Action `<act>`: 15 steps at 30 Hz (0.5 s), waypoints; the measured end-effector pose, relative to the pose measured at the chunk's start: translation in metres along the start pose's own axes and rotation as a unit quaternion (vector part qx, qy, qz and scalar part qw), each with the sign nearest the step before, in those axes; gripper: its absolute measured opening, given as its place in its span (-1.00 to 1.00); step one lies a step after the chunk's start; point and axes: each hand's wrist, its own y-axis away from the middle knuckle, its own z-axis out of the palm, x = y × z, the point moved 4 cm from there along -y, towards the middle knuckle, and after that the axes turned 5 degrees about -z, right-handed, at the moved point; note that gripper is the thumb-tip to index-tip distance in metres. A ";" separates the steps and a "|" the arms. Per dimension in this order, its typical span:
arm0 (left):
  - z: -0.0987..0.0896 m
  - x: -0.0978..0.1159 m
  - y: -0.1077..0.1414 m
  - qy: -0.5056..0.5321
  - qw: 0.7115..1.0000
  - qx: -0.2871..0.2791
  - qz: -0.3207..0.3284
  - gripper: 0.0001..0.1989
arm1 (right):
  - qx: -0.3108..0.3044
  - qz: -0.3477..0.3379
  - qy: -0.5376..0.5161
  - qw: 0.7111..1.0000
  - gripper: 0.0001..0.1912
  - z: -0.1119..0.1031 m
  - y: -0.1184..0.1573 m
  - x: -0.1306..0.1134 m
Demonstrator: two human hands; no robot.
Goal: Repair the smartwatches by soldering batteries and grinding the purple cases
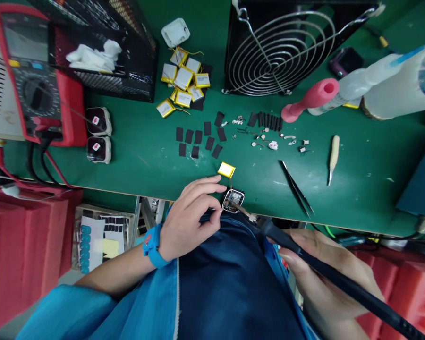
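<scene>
A small open watch case [233, 201] with a bare circuit board sits at the near edge of the green bench. My left hand [193, 212] is at its left side, thumb and a curled finger closed together against the rim, other fingers reaching along the top. In my right hand [331, 269] is a black soldering iron [286, 241], gripped by its handle, its metal tip down on the board inside the case. Thin wires run from the case to a yellow-edged battery [226, 169] lying just beyond it.
Several batteries [183, 78] are heaped near a fan [269, 61]. Black pads [198, 137] and tiny parts [265, 132] lie mid-bench. Tweezers [295, 186] and a white-handled tool [334, 158] rest at right. A multimeter [37, 80] and two watch units [99, 134] stand left; bottles [357, 85] stand right.
</scene>
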 end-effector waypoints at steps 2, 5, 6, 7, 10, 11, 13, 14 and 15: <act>0.000 0.000 0.000 0.000 1.000 -0.001 0.002 -0.79 | -0.004 -0.004 0.008 1.000 -0.86 0.001 -0.001 -0.001; 0.001 -0.001 0.000 0.000 1.000 -0.001 0.004 -0.80 | -0.006 -0.011 0.018 1.000 -0.84 0.001 -0.003 -0.002; 0.001 -0.001 -0.001 0.000 1.000 -0.001 0.003 -0.80 | -0.005 -0.015 0.022 1.000 -0.83 0.001 -0.004 -0.002; 0.001 -0.001 -0.001 -0.001 1.000 -0.002 0.003 -0.80 | -0.004 -0.018 0.026 0.999 -0.82 0.001 -0.004 -0.003; 0.001 -0.001 -0.001 -0.004 1.000 -0.001 0.003 -0.80 | -0.001 -0.022 0.029 0.999 -0.79 0.000 -0.005 -0.005; 0.001 0.000 -0.001 -0.006 1.000 0.000 0.004 -0.80 | 0.000 -0.022 0.027 0.999 -0.78 0.000 -0.005 -0.005; 0.001 0.000 -0.001 -0.009 1.000 0.001 0.005 -0.80 | -0.001 -0.018 0.021 1.000 -0.78 0.000 -0.005 -0.007; 0.001 0.000 -0.001 -0.011 1.000 0.001 0.004 -0.79 | -0.002 -0.016 0.018 1.000 -0.78 0.000 -0.006 -0.008; 0.001 0.000 -0.001 -0.013 1.000 0.001 0.005 -0.79 | -0.003 -0.013 0.016 1.000 -0.78 0.000 -0.007 -0.009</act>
